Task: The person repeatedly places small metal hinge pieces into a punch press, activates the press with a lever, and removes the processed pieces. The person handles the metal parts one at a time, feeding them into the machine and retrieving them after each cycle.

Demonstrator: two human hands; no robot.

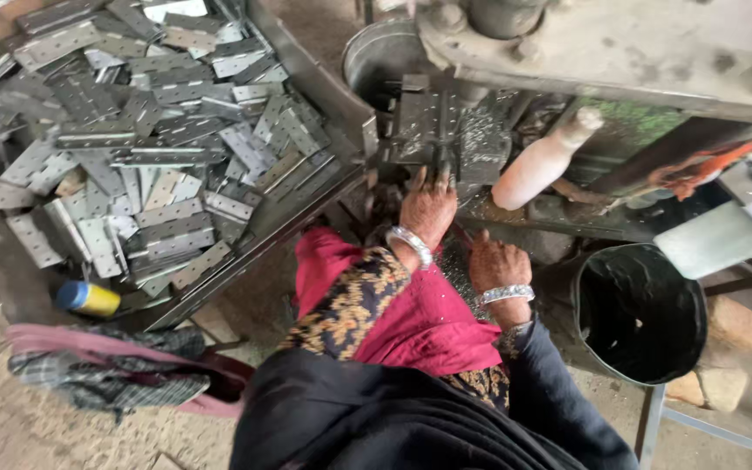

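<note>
Right hand (496, 264) flat, empty | left hand (428, 204) fingers on press plate (433, 122) edge | bucket (641, 313) close right

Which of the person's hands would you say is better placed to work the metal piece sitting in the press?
Probably the left hand: its fingertips already touch the perforated metal piece in the press. The right hand rests lower, apart from it.

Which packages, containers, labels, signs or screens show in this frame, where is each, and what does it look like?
No signs, screens or readable labels show.
Small bottle: lying on the ground below the tray of metal plates, yellow body, blue cap.
White bottle: leaning tilted on the machine bed, right of the left hand, plain with a narrow neck.
Black bucket: on the ground right of the right hand, round, open.
Metal pail: behind the machine, grey, round.
</note>
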